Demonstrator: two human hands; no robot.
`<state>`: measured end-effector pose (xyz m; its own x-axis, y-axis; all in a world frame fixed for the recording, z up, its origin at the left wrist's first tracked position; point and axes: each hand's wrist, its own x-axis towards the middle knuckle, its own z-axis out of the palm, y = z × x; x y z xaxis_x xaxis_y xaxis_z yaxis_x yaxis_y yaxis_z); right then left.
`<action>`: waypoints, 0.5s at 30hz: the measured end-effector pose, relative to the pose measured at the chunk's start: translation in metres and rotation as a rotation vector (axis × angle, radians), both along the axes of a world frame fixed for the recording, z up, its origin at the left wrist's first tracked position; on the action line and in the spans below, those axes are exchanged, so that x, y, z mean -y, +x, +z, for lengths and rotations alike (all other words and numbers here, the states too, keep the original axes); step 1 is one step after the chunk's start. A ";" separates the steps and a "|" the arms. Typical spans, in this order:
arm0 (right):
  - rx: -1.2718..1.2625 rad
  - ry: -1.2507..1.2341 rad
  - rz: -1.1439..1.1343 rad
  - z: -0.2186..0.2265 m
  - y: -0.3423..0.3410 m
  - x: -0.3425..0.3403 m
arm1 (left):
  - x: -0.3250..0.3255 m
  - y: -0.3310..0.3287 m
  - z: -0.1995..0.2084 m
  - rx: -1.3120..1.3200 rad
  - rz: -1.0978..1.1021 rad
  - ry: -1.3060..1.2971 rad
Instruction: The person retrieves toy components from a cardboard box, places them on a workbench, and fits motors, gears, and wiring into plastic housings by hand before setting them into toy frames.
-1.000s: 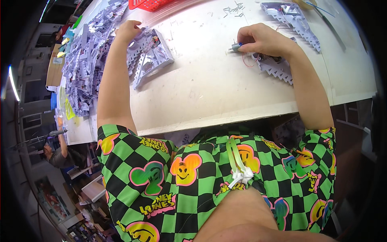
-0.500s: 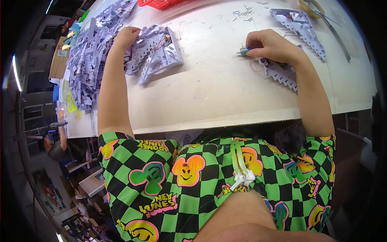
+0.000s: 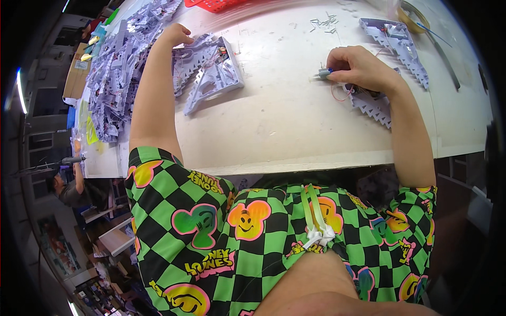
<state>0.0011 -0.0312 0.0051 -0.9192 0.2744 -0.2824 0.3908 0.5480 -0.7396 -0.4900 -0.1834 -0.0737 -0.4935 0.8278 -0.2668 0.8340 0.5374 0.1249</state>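
My right hand (image 3: 361,67) pinches a small grey motor (image 3: 323,73) with a blue end between thumb and fingers. A thin red wire (image 3: 337,95) loops below it toward a grey toothed plastic housing (image 3: 371,105), partly hidden under my wrist. My left hand (image 3: 178,35) is at the far left, fingers curled together over the edge of the grey part pile; what they hold, if anything, is hidden. Close to it on the right lies another grey toothed housing (image 3: 224,79) with wires and small parts inside.
A big heap of grey toothed parts (image 3: 118,79) covers the table's left side. Small metal pins (image 3: 325,23) lie at the back, near a red basket (image 3: 211,4). Another wired housing (image 3: 398,45) and a tape roll (image 3: 412,17) are at right. A person (image 3: 74,184) is beyond the left edge.
My left hand has moved slightly up and away from the parts beside it. My right hand still grips the motor in nearly the same place; the whole view has shifted a little.
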 end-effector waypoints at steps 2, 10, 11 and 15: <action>-0.002 0.003 0.008 -0.001 -0.001 0.000 | -0.001 -0.006 0.005 0.037 0.048 -0.009; -0.011 0.043 0.024 0.001 0.000 0.000 | 0.021 0.013 0.018 0.051 0.142 0.165; -0.004 0.041 0.023 0.001 0.001 -0.002 | 0.016 0.027 0.031 -0.063 0.177 0.310; -0.034 0.076 0.037 0.000 0.002 -0.004 | 0.016 0.054 0.063 0.599 0.390 0.966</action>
